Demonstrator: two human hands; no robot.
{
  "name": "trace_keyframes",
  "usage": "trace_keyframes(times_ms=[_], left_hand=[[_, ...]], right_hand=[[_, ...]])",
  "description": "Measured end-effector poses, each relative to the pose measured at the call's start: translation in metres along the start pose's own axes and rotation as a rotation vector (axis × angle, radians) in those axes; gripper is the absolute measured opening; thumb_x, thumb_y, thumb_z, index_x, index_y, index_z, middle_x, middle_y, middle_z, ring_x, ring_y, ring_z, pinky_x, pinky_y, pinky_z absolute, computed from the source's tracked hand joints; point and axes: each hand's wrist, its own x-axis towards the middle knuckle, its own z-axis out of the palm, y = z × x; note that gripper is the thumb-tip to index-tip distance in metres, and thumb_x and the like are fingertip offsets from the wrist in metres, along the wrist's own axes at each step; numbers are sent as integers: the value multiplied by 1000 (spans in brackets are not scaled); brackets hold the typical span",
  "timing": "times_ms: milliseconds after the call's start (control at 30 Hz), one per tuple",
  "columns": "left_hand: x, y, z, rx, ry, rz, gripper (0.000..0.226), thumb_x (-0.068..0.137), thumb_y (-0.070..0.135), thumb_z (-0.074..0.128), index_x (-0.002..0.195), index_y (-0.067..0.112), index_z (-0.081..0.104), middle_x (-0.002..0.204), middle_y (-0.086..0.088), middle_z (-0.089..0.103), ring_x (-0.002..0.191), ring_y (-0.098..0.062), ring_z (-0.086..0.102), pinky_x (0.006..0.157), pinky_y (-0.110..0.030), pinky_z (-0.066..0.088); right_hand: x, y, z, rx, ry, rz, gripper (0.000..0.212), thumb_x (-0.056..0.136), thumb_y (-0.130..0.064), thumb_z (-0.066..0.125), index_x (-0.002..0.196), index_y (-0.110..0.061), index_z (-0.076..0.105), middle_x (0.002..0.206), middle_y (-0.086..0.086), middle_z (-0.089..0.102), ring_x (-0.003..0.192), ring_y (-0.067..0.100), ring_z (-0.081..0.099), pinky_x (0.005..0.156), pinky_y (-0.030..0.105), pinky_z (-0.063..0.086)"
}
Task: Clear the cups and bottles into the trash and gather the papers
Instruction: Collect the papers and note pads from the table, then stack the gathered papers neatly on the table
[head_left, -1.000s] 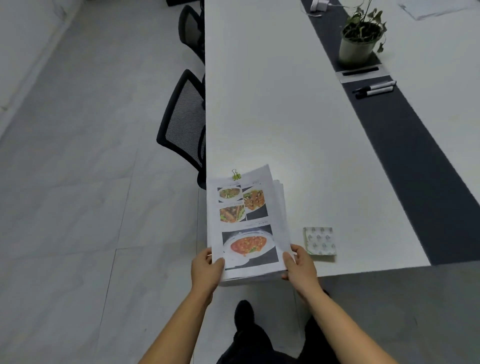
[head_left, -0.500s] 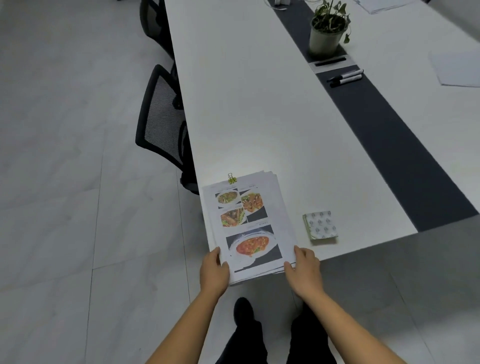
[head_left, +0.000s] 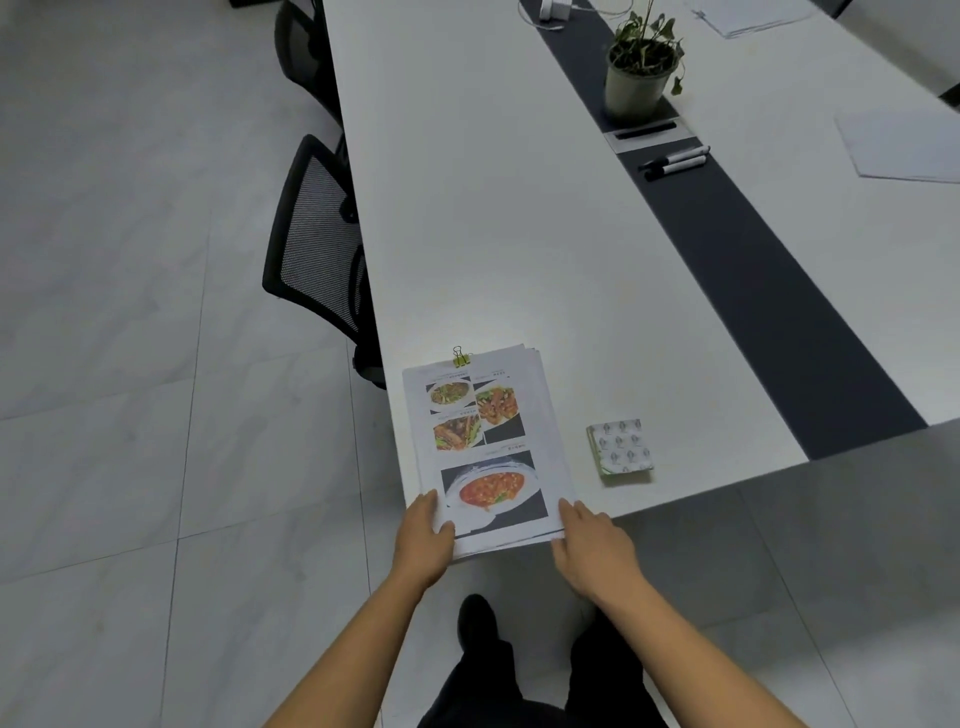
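A paper stack with food photos on its top sheet and a green binder clip at its far end lies on the near left corner of the white table, overhanging the near edge. My left hand holds the stack's near left corner, thumb on the top sheet. At the near right corner, my right hand touches the edge with straight fingers. Loose papers lie at the far right, and more papers lie at the far end. No cups or bottles are in view.
A small patterned napkin pack lies right of the stack. A potted plant and two markers sit on the table's dark centre strip. Black mesh chairs stand along the table's left side.
The stack, tilted up in both hands before, now lies flat on the table corner. My right hand has loosened from gripping to touching the edge. The view has shifted right.
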Motion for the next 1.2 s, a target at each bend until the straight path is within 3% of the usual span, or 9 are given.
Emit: trace_keyframes(times_ms=[133, 300, 433, 600, 767, 833, 933, 1033, 1200], left_hand=[[-26, 24, -24, 64, 101, 158, 54, 102, 24, 48, 152, 12, 31, 159, -8, 34, 144, -26, 35, 118, -40, 29], [-86, 78, -67, -35, 265, 450, 59, 97, 27, 59, 150, 19, 35, 138, 13, 39, 123, -7, 40, 98, -29, 36], [-123, 99, -81, -247, 257, 492, 60, 96, 29, 60, 150, 25, 35, 140, 14, 43, 123, -8, 43, 96, -32, 41], [-122, 117, -45, -351, 20, 437, 50, 94, 31, 63, 141, 31, 46, 135, 8, 57, 122, -18, 58, 99, -50, 51], [-130, 152, 23, -277, -233, 486, 48, 97, 26, 61, 142, 28, 45, 137, 4, 56, 124, -20, 56, 99, -41, 48], [-140, 172, 50, -222, -302, 534, 49, 97, 28, 60, 143, 29, 44, 138, 6, 55, 122, -20, 56, 92, -39, 50], [-161, 203, 91, -172, -396, 607, 52, 96, 28, 61, 145, 27, 44, 140, 2, 55, 123, -20, 56, 98, -38, 49], [-186, 237, 135, -121, -435, 698, 54, 94, 33, 65, 144, 27, 45, 139, 3, 56, 121, -19, 57, 101, -42, 50], [-214, 277, 216, -63, -441, 775, 47, 93, 33, 66, 138, 32, 49, 131, 6, 60, 117, -13, 60, 92, -34, 51]], right_hand=[[-21, 21, -39, 482, 19, 8, 60, 103, -44, 40, 155, -15, 29, 159, 5, 35, 145, 21, 33, 115, 32, 27], [-88, 43, -110, 832, 396, 29, 54, 103, -45, 40, 153, -26, 34, 150, -8, 43, 129, 9, 45, 107, 26, 34], [-155, 68, -129, 1016, 703, 79, 57, 98, -55, 44, 152, -36, 34, 149, -17, 40, 131, 2, 44, 105, 26, 36], [-228, 89, -97, 1237, 854, 339, 60, 90, -56, 49, 148, -44, 35, 143, -21, 44, 122, -11, 46, 102, 21, 35], [-285, 112, -60, 1304, 936, 560, 69, 87, -54, 50, 152, -37, 33, 152, -20, 40, 136, -1, 40, 112, 27, 31], [-306, 127, -54, 1332, 1023, 625, 67, 87, -54, 50, 150, -38, 36, 149, -21, 42, 134, -1, 43, 107, 23, 33], [-331, 155, -46, 1375, 1139, 688, 64, 89, -51, 52, 149, -38, 37, 145, -22, 45, 130, -2, 46, 99, 18, 33], [-346, 195, -34, 1396, 1221, 700, 61, 90, -45, 57, 148, -36, 39, 146, -24, 45, 129, -8, 45, 100, 18, 35], [-358, 276, -9, 1449, 1179, 712, 60, 90, -38, 65, 146, -36, 42, 143, -22, 47, 128, -7, 46, 99, 19, 38]])
